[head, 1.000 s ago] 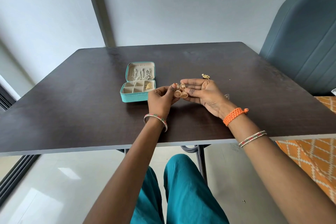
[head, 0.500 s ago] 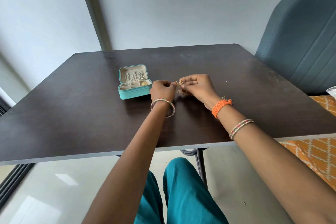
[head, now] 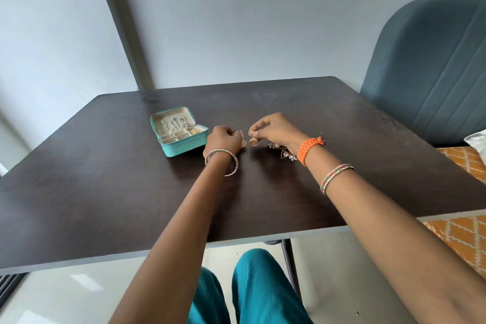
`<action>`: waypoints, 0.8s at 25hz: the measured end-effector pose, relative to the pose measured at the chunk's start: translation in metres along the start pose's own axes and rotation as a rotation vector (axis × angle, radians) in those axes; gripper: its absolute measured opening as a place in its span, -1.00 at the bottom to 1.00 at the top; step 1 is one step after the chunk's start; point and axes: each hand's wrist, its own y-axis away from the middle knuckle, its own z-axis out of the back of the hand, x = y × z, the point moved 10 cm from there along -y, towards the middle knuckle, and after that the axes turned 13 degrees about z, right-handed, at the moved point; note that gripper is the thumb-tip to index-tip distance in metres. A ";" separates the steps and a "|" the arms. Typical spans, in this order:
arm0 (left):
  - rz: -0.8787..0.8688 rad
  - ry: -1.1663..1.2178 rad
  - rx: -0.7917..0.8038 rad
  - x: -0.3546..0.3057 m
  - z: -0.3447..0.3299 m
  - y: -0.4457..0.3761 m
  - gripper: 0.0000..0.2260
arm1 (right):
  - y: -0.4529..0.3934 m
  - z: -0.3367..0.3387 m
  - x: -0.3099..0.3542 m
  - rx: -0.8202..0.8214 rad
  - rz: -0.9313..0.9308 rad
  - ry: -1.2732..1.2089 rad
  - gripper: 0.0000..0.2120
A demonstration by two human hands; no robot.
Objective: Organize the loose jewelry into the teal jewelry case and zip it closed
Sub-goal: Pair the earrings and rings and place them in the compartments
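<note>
Since half a second ago the two hands have drawn apart: the pair of gold bell-shaped earrings they worked together is now split, one to each hand. The right hand (head: 276,130) pinches a gold bell-shaped earring (head: 253,138) by its top between curled fingertips, the bell dangling just above the dark brown wooden table (head: 110,192). The left hand (head: 223,139) is curled, and a bit of gold and pale metal shows at its fingertips, so it seems to grip the second earring (head: 242,135), though most of that one is hidden. Left of the left hand, nearly touching it, sits the small teal zip-around jewelry case (head: 181,148), lid raised, silver chains in the lid pocket and a gold piece in a far right compartment; the near compartments look unfilled. I judge the sorting step is midway: the earrings are separated and ready to be dropped in. The next move calls for a short carry leftward and a careful release into one small cell without snagging the dividers. More loose jewelry (head: 285,154), a triangular piece and some beaded bits, lies under the right wrist near the woven orange thread bracelet (head: 307,148) and is still to be packed before zipping. Room is generous: bare tabletop all around, the near edge and the far edge well away, and the grey-blue padded chair (head: 431,71) standing beyond the right corner.
</note>
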 end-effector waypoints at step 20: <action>-0.336 -0.094 -0.173 -0.070 -0.016 0.031 -0.85 | 0.009 0.100 -0.057 -0.172 -0.017 0.190 -0.88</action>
